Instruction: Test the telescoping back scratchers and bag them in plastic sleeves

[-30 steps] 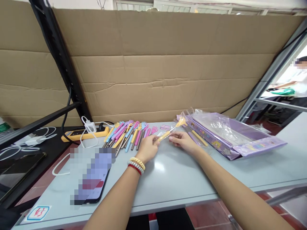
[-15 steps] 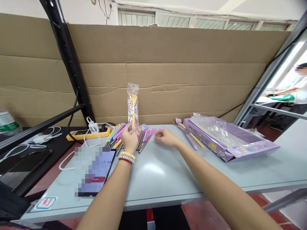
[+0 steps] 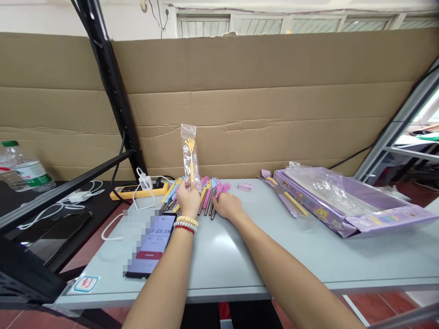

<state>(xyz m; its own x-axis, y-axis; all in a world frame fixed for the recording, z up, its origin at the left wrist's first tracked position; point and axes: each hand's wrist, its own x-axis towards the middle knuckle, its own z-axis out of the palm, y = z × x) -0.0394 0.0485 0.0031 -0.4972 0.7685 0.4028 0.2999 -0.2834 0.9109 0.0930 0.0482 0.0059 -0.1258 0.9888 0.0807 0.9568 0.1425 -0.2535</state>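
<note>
My left hand (image 3: 188,198) is closed on a yellow back scratcher (image 3: 191,169) with a small hand-shaped head. It stands upright inside a clear plastic bag (image 3: 187,131). Beside it, my right hand (image 3: 228,205) has its fingers curled round a pink back scratcher (image 3: 225,187) at the right end of a pile; its fingertips are partly hidden. In the pile of back scratchers (image 3: 206,196) lie several in blue, pink, purple and yellow with metal rods, partly covered by my hands. A small pink label (image 3: 244,187) lies to the right of them.
A purple open box (image 3: 343,224) with clear bags stands at right, with bagged purple and yellow back scratchers (image 3: 288,203) alongside. A phone (image 3: 151,249) and a yellow power strip (image 3: 121,194) are at left. Cardboard (image 3: 257,105) closes off the back.
My right hand has moved left from beside the label to the pile and closed on a pink back scratcher. My left hand still holds the bagged yellow one. The view has turned slightly left.
</note>
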